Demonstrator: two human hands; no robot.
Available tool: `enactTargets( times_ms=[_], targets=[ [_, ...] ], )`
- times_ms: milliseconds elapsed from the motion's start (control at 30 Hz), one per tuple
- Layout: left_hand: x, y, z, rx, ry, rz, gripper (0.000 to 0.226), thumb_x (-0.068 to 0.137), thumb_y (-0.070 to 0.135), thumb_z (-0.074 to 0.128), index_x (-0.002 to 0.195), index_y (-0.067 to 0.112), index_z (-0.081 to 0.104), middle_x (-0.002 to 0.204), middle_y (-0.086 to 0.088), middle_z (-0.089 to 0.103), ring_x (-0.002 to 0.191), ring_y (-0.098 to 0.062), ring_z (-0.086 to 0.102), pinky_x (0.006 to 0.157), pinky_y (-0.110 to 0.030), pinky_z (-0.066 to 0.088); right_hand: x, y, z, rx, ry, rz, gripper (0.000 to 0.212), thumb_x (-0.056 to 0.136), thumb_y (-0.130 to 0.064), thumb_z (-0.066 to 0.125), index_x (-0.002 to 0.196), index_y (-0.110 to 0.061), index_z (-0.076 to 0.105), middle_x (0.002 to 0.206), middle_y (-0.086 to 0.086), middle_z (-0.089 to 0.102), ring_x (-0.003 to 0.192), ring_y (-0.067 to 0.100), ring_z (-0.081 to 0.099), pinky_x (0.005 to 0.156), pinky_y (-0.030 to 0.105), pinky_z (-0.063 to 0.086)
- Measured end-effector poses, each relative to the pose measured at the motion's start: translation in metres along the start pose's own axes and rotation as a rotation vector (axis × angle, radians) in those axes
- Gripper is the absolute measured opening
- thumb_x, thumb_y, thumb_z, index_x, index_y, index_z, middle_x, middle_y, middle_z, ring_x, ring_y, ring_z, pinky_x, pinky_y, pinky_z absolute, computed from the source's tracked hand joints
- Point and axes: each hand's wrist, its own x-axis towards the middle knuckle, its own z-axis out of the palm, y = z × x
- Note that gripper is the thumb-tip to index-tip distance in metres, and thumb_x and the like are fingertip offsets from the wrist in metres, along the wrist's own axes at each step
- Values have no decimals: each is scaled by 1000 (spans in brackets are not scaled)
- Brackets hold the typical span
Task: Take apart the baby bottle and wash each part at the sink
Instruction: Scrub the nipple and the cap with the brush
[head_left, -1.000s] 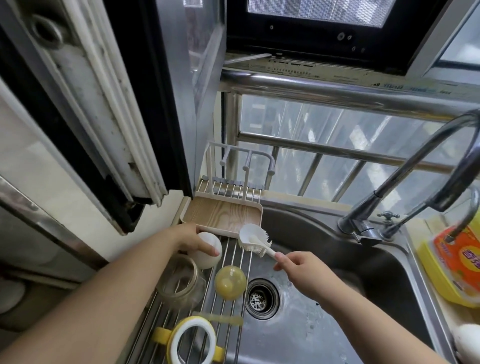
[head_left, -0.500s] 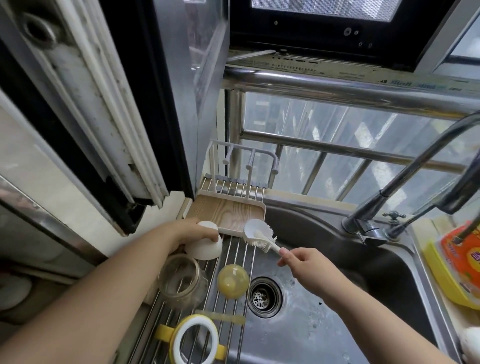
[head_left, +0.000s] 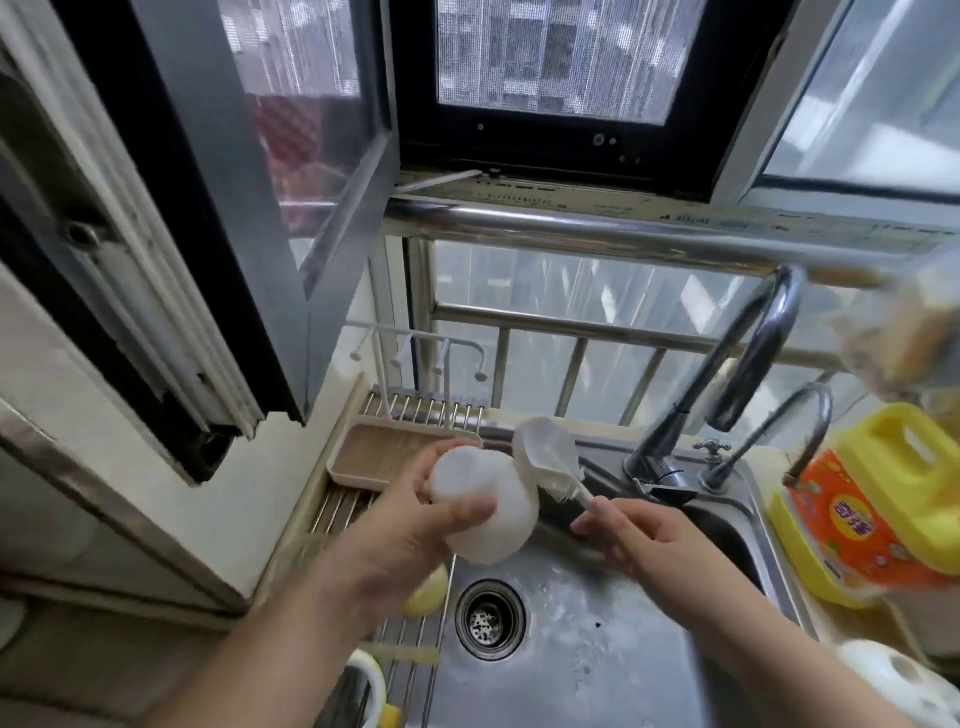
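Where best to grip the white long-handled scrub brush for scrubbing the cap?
Grip the white long-handled scrub brush by its thin handle, coming from the right: the bristled head points left, against the white plastic bottle cap. The right hand pinches it there.

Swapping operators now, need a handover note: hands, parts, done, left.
Left hand grips the white cap above the sink.
Right hand pinches the brush by its handle; the head is beside the cap.
Yellow nipple and ring lie on the wire rack. The bottle body is out of view.
Done: bottle is apart.
Left: scrub the cap; no water is running, and whether the other parts are washed cannot be told.
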Motion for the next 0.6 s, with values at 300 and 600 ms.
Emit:
enactTargets(
  times_ms=[300, 600],
  targets=[
    [1, -19, 60, -81, -8, -63, 40, 78, 5, 61, 116, 17, 59, 106, -12, 70, 94, -24, 66, 75, -31, 55, -47, 21, -54, -20, 115, 61, 35, 92, -45, 49, 77, -24, 73, 48, -13, 49, 56, 7, 43, 61, 23, 33],
    [0, -35, 75, 303, 7, -15, 14, 87, 5, 60, 100, -2, 64, 82, -10, 67, 69, -12, 63, 60, -18, 51, -61, 27, -78, -295, 147, 16, 28, 93, -44, 50, 79, -29, 69, 46, -11, 45, 41, 2, 38, 43, 16, 27]
  ],
)
